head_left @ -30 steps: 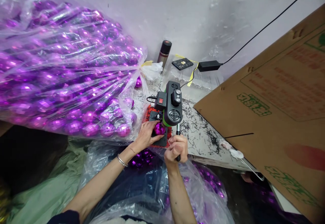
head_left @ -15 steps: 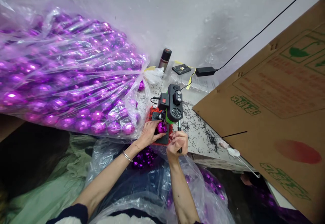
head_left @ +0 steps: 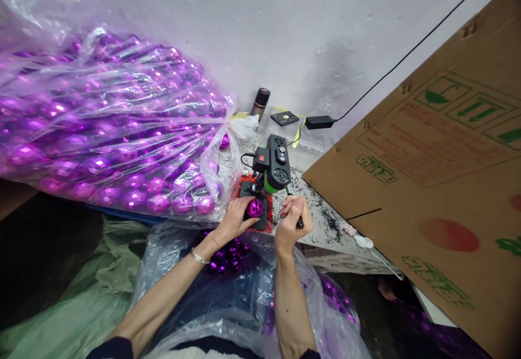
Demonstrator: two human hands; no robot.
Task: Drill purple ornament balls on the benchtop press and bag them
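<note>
My left hand [head_left: 236,218] grips a shiny purple ball [head_left: 255,208] between thumb and fingers, over the black base plate [head_left: 260,220] of a small press. The press has a black head [head_left: 278,162] with a green band below it. My right hand [head_left: 293,219] is closed around the black-tipped lever [head_left: 300,222] at the right of the press. A red mat [head_left: 268,228] shows under the base plate.
A big clear bag [head_left: 122,131] of purple balls fills the left. More purple balls [head_left: 230,256] lie in plastic below my hands. A large cardboard box [head_left: 407,185] stands right. Behind the press are a dark bottle [head_left: 260,102], a black device [head_left: 285,118] and a power adapter [head_left: 319,122].
My right hand has moved right with the lever, away from the ball. My left hand and the ball are slightly lower and further left in view. The camera view has shifted a little.
</note>
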